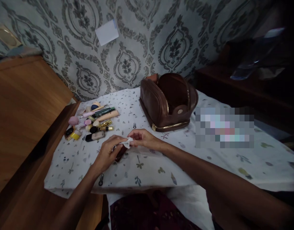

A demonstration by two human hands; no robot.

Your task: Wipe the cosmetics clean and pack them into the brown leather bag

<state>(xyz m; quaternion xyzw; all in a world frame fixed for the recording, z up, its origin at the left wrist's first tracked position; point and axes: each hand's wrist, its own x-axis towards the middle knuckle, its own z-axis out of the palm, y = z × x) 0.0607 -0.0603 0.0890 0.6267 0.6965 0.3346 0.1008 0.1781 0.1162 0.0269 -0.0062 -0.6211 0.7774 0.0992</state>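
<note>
Centrally, near the front edge of a table under a white cloth printed with small plants (72, 171): one crumpled, thin white tissue-like piece (127, 143), between the two hands. Left hand (109, 150), bent at the fingers, pinching its left side; right hand (140, 139), thumb and fingertips drawn together, pinching its right side. Directly below, partly covered by the left hand: one small, glossy, dark brown object (121, 154); whether the left hand also grips it cannot be told.

Left of the hands, a loose group of cosmetics: one rounded pink sponge-like piece (73, 120); one dark green cylindrical tube (104, 112); one long peach-coloured tube (108, 115), lying just beside it; one small bright-yellow item (75, 135); one pale beige bottle with a black cap (98, 136), on its side, cap pointing left.

Behind the hands, to the right: one brown leather bag with gold-coloured zips (151, 103), upright, top open, interior in shadow. Farther right: one pixelated patch (224, 127), contents unreadable.

At the rear: grey-and-white damask wallpaper (126, 65), bearing one tilted rectangular white sheet (107, 32). Left margin: one brown wooden cabinet (24, 102).
</note>
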